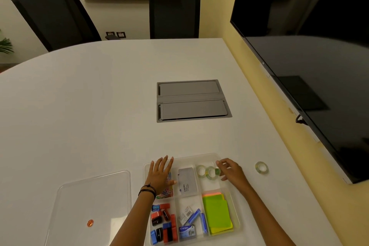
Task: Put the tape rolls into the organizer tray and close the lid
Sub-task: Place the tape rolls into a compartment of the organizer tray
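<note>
We see a clear plastic organizer tray (211, 156) at the near edge of a white table (89, 116), split into compartments. In the far right compartment sit two tape rolls (206, 171), small translucent rings with pale greenish cores, lying flat and touching each other. Our right hand (231, 171) is over that same compartment, fingers curled narrow around a third, greenish roll (217, 171) just beside the other two; whether it is already resting on the tray floor we cannot tell. A fourth roll (261, 167), same clear ring look, lies flat on the table, right of the tray and apart from it. Our left hand (160, 175) lies flat on the tray's far left compartment, fingers spread wide, holding nothing, over coloured paper clips (166, 193). The clear lid (93, 195) lies on the table left of the tray, off it, with a small orange spot (90, 223) on it. Other compartments hold a grey box (187, 182), binder clips (163, 221), staple boxes (189, 223), green sticky notes (217, 213).
</note>
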A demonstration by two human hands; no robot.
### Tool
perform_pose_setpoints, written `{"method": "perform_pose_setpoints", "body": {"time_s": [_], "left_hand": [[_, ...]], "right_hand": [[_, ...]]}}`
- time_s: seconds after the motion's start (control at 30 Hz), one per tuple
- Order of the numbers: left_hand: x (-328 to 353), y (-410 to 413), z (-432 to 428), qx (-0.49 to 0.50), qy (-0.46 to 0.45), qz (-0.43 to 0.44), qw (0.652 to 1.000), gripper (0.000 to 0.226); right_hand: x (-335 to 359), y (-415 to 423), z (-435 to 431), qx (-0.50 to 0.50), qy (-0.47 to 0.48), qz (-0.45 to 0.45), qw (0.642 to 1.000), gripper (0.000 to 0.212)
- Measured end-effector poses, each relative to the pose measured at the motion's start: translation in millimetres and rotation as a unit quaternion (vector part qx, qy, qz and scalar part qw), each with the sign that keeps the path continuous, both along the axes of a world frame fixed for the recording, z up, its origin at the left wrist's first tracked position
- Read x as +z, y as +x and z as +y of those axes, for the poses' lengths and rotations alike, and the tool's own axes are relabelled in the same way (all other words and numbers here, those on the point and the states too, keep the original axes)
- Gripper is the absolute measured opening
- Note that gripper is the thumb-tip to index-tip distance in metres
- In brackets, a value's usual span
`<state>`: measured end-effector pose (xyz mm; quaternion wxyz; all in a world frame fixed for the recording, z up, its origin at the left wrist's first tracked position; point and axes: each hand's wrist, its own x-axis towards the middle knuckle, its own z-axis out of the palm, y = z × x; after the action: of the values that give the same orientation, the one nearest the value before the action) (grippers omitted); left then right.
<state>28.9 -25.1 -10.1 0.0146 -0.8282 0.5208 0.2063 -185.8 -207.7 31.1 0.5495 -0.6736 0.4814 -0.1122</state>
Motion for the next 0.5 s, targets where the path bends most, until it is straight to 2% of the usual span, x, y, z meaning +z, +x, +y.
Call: {"method": "perform_pose_setpoints", "body": {"time_s": [0.1,0.23,0.5], "left_hand": [[-1.3,0.5,-0.6,-0.004,0.002,-0.002,1.0,0.083],[-2.2,-1.3,-3.0,-0.008,0.008,-0.005,1.0,0.084],[-3.4,-2.0,-4.0,-0.008,0.009,-0.006,1.0,0.083]], "right_hand": [[-9.9,12.2,11.5,0.06,-0.024,0.039,0.997,0.022],[-29.1,12.2,26.3,0.135,-0.113,0.117,0.977,0.034],[-40.1,9.1,39.0,0.189,-0.136,0.17,0.958,0.04]]}}
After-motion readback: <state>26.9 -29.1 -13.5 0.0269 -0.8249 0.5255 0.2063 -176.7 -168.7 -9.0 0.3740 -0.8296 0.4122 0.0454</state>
